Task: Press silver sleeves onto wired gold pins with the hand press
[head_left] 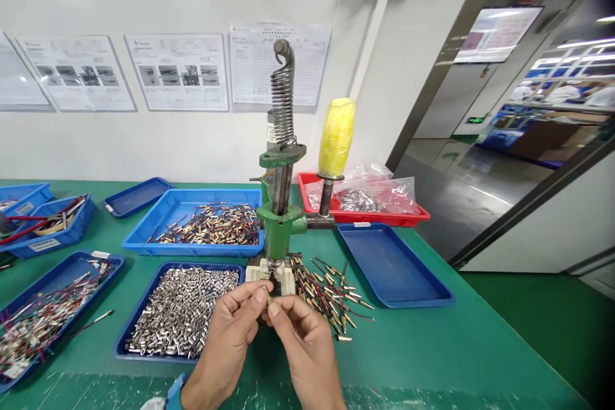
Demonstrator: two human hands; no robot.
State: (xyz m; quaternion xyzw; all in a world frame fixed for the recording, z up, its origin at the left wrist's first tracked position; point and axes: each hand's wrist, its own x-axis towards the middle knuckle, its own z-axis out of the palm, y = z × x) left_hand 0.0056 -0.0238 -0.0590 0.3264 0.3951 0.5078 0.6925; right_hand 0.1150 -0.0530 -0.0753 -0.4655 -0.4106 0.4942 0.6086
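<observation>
**Left:** a shallow blue plastic tray (96, 257) is heaped with wired metal pins (33, 333) and rests on a green bench mat (432, 339).

**Centre, near:** a blue plastic tray (202, 264) is filled with short silver metal sleeves (180, 314). Farther off, a blue plastic tray (192, 195) is loaded with gold-coloured wired pins (206, 229).

**Centre:** the left hand (230, 327) and right hand (300, 339) are brought together, and a small metal piece (263, 293) is clamped between their fingertips. Its exact form is too small to be told. The piece is held just in front of the pale base block (259, 272) of a green hand press (281, 224), which is topped by a steel coil spring (282, 99).

**Right:** loose gold-coloured wired pins (331, 298) are scattered on the mat beside the press. A yellow-wrapped lever handle (336, 138) is raised beyond them, before a red plastic tray (384, 218). A blue plastic tray (394, 266) lies nearer.
</observation>
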